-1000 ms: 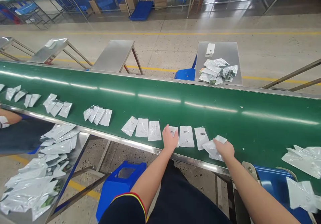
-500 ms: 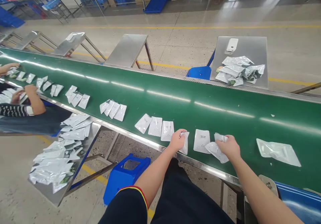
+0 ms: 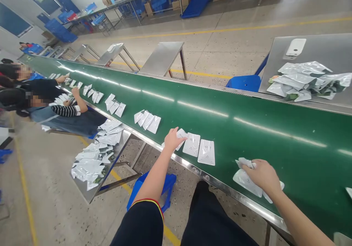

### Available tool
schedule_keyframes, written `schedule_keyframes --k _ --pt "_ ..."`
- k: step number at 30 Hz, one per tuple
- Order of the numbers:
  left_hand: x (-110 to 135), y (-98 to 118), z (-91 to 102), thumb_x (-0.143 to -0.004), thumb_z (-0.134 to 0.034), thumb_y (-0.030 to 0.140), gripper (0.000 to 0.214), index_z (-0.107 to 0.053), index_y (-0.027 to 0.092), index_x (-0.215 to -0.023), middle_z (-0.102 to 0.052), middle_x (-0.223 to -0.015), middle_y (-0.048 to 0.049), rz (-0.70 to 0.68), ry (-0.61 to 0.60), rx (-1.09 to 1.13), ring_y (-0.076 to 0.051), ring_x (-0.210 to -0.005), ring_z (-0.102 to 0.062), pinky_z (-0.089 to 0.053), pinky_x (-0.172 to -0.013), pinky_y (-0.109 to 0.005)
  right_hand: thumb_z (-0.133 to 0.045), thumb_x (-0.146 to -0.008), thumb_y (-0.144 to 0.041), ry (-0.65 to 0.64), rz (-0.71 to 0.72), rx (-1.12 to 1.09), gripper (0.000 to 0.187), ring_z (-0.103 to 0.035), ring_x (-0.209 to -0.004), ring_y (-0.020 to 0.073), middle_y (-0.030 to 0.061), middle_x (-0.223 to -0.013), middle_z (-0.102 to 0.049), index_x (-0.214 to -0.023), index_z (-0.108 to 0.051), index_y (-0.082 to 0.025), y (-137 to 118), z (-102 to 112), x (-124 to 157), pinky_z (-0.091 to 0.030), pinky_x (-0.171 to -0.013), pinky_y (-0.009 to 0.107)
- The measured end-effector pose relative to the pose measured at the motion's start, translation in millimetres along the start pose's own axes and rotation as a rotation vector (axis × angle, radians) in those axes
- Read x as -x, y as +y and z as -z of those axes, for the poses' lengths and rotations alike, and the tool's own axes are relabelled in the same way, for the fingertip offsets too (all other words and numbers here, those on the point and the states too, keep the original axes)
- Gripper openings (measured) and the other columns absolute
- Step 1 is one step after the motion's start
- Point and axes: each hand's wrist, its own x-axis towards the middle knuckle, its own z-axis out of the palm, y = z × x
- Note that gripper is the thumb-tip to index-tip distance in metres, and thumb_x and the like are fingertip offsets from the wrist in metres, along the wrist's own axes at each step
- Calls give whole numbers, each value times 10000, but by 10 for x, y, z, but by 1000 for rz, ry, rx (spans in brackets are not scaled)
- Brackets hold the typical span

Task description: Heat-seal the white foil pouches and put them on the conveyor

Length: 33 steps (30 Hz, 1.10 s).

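Note:
Over the leftmost pouch of a row of three white pouches stretches my left hand point(image 3: 173, 140), thumb and fingers apart. That tilted pouch point(image 3: 181, 135) is partly hidden beneath it. To its right lie the middle pouch point(image 3: 191, 145) and the right pouch point(image 3: 206, 152), flat on the green conveyor belt point(image 3: 225, 128). My right hand point(image 3: 262, 174) is closed on a crumpled white pouch point(image 3: 244, 162), low over the belt. More white pouches point(image 3: 247, 183) lie under and beside this hand; whether it grips them too I cannot tell.
Further left on the belt are grouped pouches point(image 3: 147, 121). Two co-workers point(image 3: 66, 114) sit at its near side. Pouch piles lie on a left side table point(image 3: 121, 147) and a far right table point(image 3: 335, 47), beside a white phone-like object point(image 3: 296, 47). A blue stool point(image 3: 134, 194) stands below.
The view has swung left, showing more of the co-workers. My left hand has left the pouch it held and moved to the row's leftmost one. Pouches now gather at my right hand.

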Motion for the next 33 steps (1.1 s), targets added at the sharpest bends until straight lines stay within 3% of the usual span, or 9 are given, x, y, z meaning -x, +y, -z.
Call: schedule_keyframes --k 4,7,10,15,20,24,26,29,33 --pt "-229 -184 -4 -790 -943 541 1020 -539 222 -1671 -589 -1676 -151 7 -231 31 -376 -1522 -566 -467 -1212 -385 -820 -777 -474 -330 -49 -248 292 -726 -729 268 110 -814 -776 -811 -733 -197 -509 -311 69 -498 -580 316" --pt "-270 -147 -50 -873 -862 491 680 -733 211 -1479 -742 -1493 -138 11 -273 77 -370 -1403 -665 -520 -1153 -386 -843 -742 -385 -329 -129 -396 367 -754 -805 248 119 -935 -813 -1027 -770 -165 -931 -654 -76 -529 -605 281" --pt "-198 -39 -90 -971 -746 521 438 -833 223 -1280 -835 -1285 -89 -26 -302 137 -305 -1184 -766 -583 -1025 -343 -835 -733 -370 -261 -144 -360 325 -743 -781 248 104 -911 -814 -986 -766 -179 -1073 -870 -212 -506 -574 278" --pt "45 365 -400 -983 -745 520 405 -827 193 -1208 -840 -1211 -82 -117 -398 368 -268 -1086 -787 -595 -955 -322 -795 -748 -373 -216 -101 -335 198 -709 -684 257 84 -748 -768 -777 -737 -185 -795 -862 -51 -465 -547 299" --pt "248 901 -840 -865 -879 424 607 -687 157 -1376 -702 -1479 -216 26 -186 130 -340 -1277 -738 -553 -1065 -377 -766 -750 -385 -5 -22 -427 274 -765 -882 273 92 -1023 -824 -945 -788 -194 -502 -720 337 -550 -732 302" --pt "329 1254 -814 -912 -816 424 654 -611 209 -1494 -744 -1462 -179 27 -205 -68 -323 -1339 -726 -544 -1034 -332 -711 -753 -360 96 195 -522 262 -762 -1007 268 68 -1123 -827 -957 -814 -232 -251 -487 693 -556 -905 321" --pt "355 1440 -705 -984 -702 408 349 -754 203 -1261 -812 -1320 -178 -84 -283 -157 -352 -1259 -768 -559 -978 -351 -681 -753 -329 146 243 -579 238 -752 -987 260 49 -1055 -826 -930 -813 -240 -85 -319 943 -548 -908 323" --pt "410 1681 -641 -1009 -616 410 321 -806 156 -1061 -835 -1193 -237 -310 -362 -304 -420 -1194 -790 -576 -933 -404 -681 -725 -270 333 238 -712 162 -734 -931 239 37 -980 -807 -844 -781 -226 216 -71 1449 -541 -861 309" --pt "509 1936 -986 -968 -570 523 368 -810 246 -998 -865 -1064 -115 -732 -452 -284 -375 -1100 -814 -595 -901 -382 -733 -695 -222 659 148 -912 49 -731 -897 232 69 -1059 -812 -734 -732 -192 693 136 2418 -546 -827 316"
